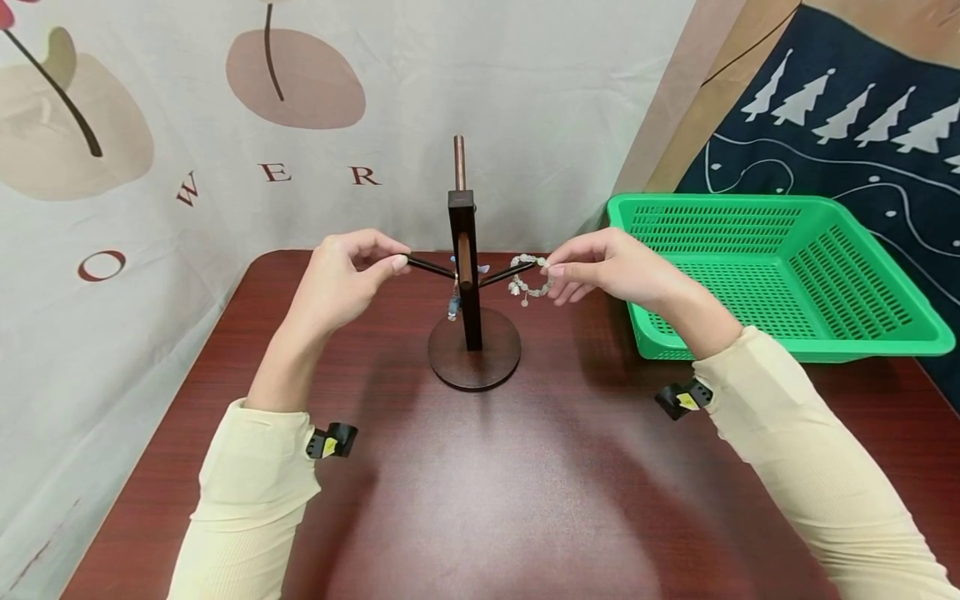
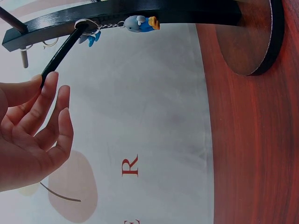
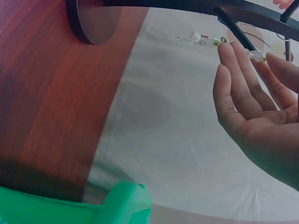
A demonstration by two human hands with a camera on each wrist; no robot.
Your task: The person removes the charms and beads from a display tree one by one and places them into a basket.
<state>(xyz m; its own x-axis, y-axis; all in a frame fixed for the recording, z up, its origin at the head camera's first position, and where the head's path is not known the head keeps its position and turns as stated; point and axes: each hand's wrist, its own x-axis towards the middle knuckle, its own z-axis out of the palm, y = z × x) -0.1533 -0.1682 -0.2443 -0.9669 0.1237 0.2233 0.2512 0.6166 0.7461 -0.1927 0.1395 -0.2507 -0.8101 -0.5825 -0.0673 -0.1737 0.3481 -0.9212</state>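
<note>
A dark wooden display stand [image 1: 462, 221] with angled pegs rises from a round base [image 1: 474, 371]. My left hand [image 1: 337, 279] pinches the outer end of its left peg [image 1: 431, 266] between thumb and forefinger. A keychain with a blue figure [image 2: 140, 23] hangs by its ring on that peg, close to the upright. On the other side, my right hand [image 1: 611, 265] pinches a pale beaded bracelet [image 1: 514, 287] with small charms. The right peg's [image 1: 504, 274] tip overlaps the bracelet's loop in the head view, and the fingers are right at that tip.
A green plastic basket [image 1: 787, 348] stands at the right on the reddish wooden table [image 1: 480, 492]. Behind the table hangs a pale printed cloth [image 1: 525, 100], and a dark blue cloth with white trees [image 1: 840, 158] is at the right. More rings hang farther along the stand.
</note>
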